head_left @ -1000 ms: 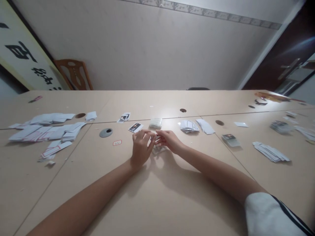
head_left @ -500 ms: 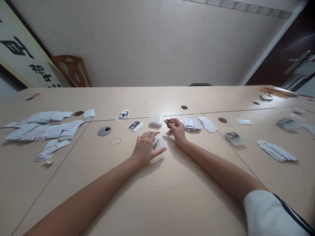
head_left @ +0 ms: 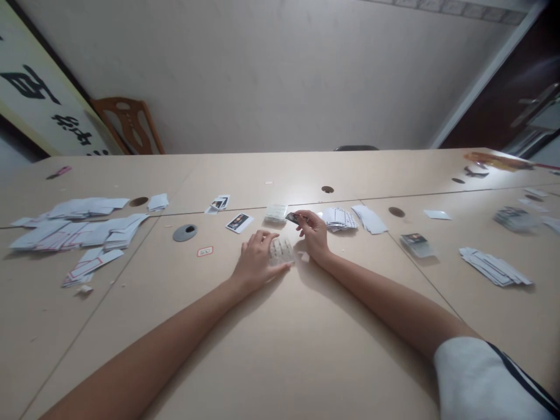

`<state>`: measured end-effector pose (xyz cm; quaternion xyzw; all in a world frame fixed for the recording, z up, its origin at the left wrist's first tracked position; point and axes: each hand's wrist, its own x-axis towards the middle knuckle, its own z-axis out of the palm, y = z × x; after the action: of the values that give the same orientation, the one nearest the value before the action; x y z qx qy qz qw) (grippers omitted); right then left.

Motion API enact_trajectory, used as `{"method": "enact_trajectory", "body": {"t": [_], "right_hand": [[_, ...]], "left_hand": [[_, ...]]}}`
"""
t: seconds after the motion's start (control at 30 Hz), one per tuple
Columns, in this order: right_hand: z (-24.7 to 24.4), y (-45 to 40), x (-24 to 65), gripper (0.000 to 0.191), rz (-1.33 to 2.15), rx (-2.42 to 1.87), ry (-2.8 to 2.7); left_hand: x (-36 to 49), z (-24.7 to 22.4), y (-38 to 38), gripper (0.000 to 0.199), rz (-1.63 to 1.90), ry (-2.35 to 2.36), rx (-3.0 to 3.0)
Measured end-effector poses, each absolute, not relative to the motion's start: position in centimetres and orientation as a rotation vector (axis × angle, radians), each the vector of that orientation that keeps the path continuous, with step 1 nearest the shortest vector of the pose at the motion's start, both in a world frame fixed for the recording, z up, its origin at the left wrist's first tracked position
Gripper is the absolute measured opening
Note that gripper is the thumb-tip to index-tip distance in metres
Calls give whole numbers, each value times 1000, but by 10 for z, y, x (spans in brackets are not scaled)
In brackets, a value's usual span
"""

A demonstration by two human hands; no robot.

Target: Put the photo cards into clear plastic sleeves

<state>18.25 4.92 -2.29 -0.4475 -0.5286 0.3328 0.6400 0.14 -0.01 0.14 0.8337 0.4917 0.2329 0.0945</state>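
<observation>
The pale wood tabletop [head_left: 315,350] spreads out in front of me, crossed by thin dark seams. Over to my left lies the broadest pile, white slips [head_left: 79,227] overlapping in two rows, some marked with red lines.

My left hand [head_left: 258,256] is held wide in a C, its fingers along the left and far side of a clear packet and its thumb along the near side. My right hand [head_left: 315,236] is narrow, thumb and fingertips pinching a dark card.

Just beyond my right hand sit the printed cards [head_left: 339,219], white with dark lines, slightly fanned. The clear packet [head_left: 281,251] lies on the tabletop right in front of me, see-through and whitish, with rows of small marks across it (too faint for me to read). Past it is a clear stack [head_left: 276,213], milky and flat-topped. Left of that lies a photo card [head_left: 239,222], dark picture inside a white border, and nearer me a small red-edged label [head_left: 205,251].

Smallest to my eye is the dark card [head_left: 291,217], blackish with a paler patch, mostly covered by my fingers and tilted above the packet's far side, near the clear stack.
</observation>
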Motion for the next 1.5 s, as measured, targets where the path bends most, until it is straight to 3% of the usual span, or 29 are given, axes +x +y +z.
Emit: {"method": "enact_trajectory", "body": {"t": [0.3,0.47,0.63,0.9,1.13,1.3,1.5], "right_hand": [[-15,42,180,29,822,-997,-1201],[-12,40,175,47,1149,-818,-991],[-10,35,168,53,1435,-679,-861],[-5,27,166,61,1524,-700,-867],[-5,27,167,56,1611,-641,-813],[-4,24,165,65,1564,-653,-754],[-4,15,158,78,1449,-698,-789]], "left_hand": [[-5,-4,9,67,1056,1252,2251],[-7,-1,11,57,1168,1156,2242],[-7,-1,12,51,1225,1064,2231],[-5,0,3,44,1086,1083,2344],[-6,-2,7,47,1038,1030,2315],[-4,2,3,50,1026,964,2321],[-3,6,-3,31,1264,1060,2262]]}}
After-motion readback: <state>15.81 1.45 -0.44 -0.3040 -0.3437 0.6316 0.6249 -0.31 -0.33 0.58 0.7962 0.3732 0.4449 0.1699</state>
